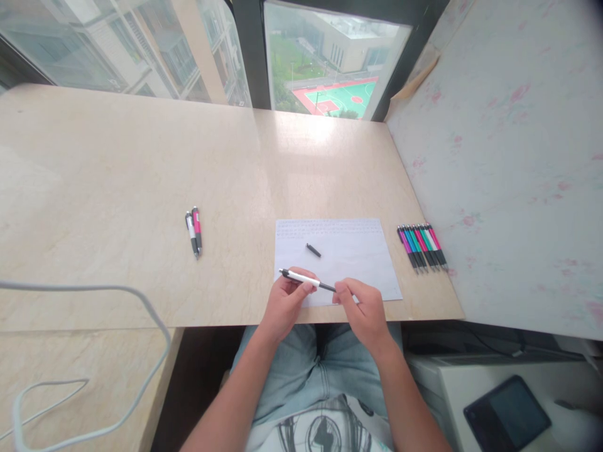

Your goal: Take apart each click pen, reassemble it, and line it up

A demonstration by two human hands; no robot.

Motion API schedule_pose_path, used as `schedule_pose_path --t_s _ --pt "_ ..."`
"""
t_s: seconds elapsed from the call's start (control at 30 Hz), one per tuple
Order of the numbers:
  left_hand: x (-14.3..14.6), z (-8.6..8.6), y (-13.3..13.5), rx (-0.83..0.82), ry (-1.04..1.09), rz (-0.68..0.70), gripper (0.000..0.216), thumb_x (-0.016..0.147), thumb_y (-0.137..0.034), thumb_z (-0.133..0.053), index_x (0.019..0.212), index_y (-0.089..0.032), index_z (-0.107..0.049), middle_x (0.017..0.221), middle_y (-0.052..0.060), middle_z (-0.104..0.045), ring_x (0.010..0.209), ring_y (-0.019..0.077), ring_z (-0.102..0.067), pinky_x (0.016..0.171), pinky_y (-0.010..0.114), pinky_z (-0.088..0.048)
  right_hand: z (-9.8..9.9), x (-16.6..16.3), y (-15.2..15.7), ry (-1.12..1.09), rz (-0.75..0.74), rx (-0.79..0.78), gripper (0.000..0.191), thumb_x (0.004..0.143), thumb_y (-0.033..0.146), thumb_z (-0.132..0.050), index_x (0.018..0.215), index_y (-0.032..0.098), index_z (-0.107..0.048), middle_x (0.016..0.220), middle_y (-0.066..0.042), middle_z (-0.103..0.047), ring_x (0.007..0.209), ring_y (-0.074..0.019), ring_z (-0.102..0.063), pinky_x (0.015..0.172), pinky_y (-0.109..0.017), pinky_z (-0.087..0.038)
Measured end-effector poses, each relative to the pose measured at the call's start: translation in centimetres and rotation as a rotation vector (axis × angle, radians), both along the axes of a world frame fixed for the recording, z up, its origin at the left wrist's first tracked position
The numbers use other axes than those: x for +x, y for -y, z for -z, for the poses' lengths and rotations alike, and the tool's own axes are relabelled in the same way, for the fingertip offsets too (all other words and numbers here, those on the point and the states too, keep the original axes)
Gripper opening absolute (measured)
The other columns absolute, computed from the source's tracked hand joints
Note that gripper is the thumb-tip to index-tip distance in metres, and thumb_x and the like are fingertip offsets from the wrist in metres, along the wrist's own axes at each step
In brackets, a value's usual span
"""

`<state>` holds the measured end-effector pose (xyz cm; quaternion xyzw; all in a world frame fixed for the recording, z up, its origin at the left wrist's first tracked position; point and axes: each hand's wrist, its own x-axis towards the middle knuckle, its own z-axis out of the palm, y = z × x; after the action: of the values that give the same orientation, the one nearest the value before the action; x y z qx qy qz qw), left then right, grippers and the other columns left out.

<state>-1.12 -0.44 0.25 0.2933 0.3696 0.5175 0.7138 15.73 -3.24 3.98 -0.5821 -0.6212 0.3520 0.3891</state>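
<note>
My left hand [288, 300] is closed around the white barrel [304, 279] of a click pen, held tilted above the paper with its clicker end up and left. From the barrel's lower right end sticks a thin dark refill [327, 287]. The fingers of my right hand [362, 307] pinch the far end of that refill, and its tip is hidden there. A black pen grip [313, 250], apart from the pen, lies on the sheet of paper [351, 260] just beyond my hands. Rows of small writing run along the sheet's top.
Several pens [421, 247] in mixed colours lie side by side near the right wall. Two more, a white pen [191, 232] and a pink pen [197, 229], lie at the left. A pale cable [148, 307] loops over the lower left. Windows border the table's back.
</note>
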Motion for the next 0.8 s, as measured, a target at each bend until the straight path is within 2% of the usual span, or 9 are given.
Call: schedule_pose_path --t_s 0.1,0.17,0.2,0.27,0.37,0.53,0.67,0.8 --pt "0.0 0.1 -0.1 -0.032 0.067 -0.031 0.014 0.078 -0.026 -0.078 0.085 -0.016 -0.072 0.085 0.004 -0.064 0.076 0.0125 -0.055 0.072 0.024 -0.045 1.2 0.4 -0.9 -0.12 0.085 -0.019 0.049 0.103 0.042 -0.033 0.073 0.02 -0.064 0.07 -0.003 -0.066 0.065 -0.0169 -0.059 0.06 -0.029 -0.044" --pt "-0.1 0.1 -0.2 -0.063 0.132 -0.061 0.013 0.079 -0.025 -0.078 0.086 -0.016 -0.072 0.084 0.003 -0.063 0.074 0.011 -0.053 0.07 0.023 -0.045 2.1 0.4 -2.1 -0.05 0.201 -0.011 0.045 0.102 0.041 -0.035 0.076 0.02 -0.065 0.073 -0.004 -0.067 0.066 -0.0177 -0.06 0.06 -0.03 -0.046" --pt "-0.1 0.1 -0.3 -0.08 0.161 -0.075 0.013 0.078 -0.025 -0.078 0.086 -0.016 -0.072 0.084 0.003 -0.062 0.073 0.0104 -0.053 0.07 0.023 -0.045 2.6 0.3 -2.7 0.046 0.232 0.001 0.036 0.099 0.04 -0.043 0.08 0.02 -0.066 0.076 -0.004 -0.068 0.069 -0.0183 -0.06 0.062 -0.03 -0.046" --pt "-0.1 0.0 -0.4 -0.109 0.205 -0.096 0.015 0.077 -0.024 -0.079 0.087 -0.017 -0.071 0.085 0.002 -0.062 0.072 0.0095 -0.053 0.07 0.023 -0.045 3.4 -0.1 -4.2 0.238 0.194 0.065 0.021 0.095 0.035 -0.053 0.091 0.02 -0.068 0.086 -0.005 -0.07 0.075 -0.0199 -0.061 0.069 -0.033 -0.047" --pt "0.0 -0.1 -0.5 -0.124 0.229 -0.103 0.016 0.077 -0.024 -0.08 0.089 -0.017 -0.071 0.086 0.002 -0.063 0.07 0.0084 -0.052 0.069 0.023 -0.046 4.1 -1.2 -5.9 0.432 0.114 0.153 0.017 0.092 0.03 -0.057 0.101 0.021 -0.069 0.095 -0.007 -0.069 0.09 -0.0238 -0.059 0.08 -0.036 -0.048" --pt "-0.1 -0.1 -0.4 -0.13 0.235 -0.093 0.016 0.078 -0.024 -0.079 0.088 -0.016 -0.071 0.086 0.002 -0.063 0.069 0.0079 -0.053 0.069 0.023 -0.045 4.2 -2.6 -6.8 0.57 0.132 0.167 0.013 0.089 0.025 -0.06 0.098 0.022 -0.07 0.096 -0.009 -0.066 0.095 -0.0266 -0.055 0.078 -0.037 -0.048" --pt "-0.1 0.0 -0.4 -0.128 0.227 -0.075 0.016 0.078 -0.025 -0.079 0.088 -0.016 -0.071 0.084 0.002 -0.062 0.07 0.0085 -0.053 0.069 0.023 -0.044 3.7 -1.7 -5.3 0.419 0.159 0.168 0.014 0.09 0.024 -0.056 0.094 0.021 -0.069 0.096 -0.009 -0.068 0.091 -0.0248 -0.059 0.076 -0.037 -0.05" --pt "-0.1 0.0 -0.5 -0.138 0.221 -0.073 0.016 0.077 -0.024 -0.08 0.087 -0.016 -0.071 0.085 0.002 -0.062 0.071 0.0089 -0.054 0.068 0.023 -0.044 2.5 1.0 -2.5 0.106 0.163 -0.028 0.014 0.09 0.03 -0.061 0.095 0.02 -0.069 0.088 -0.006 -0.072 0.081 -0.0213 -0.067 0.068 -0.033 -0.054"
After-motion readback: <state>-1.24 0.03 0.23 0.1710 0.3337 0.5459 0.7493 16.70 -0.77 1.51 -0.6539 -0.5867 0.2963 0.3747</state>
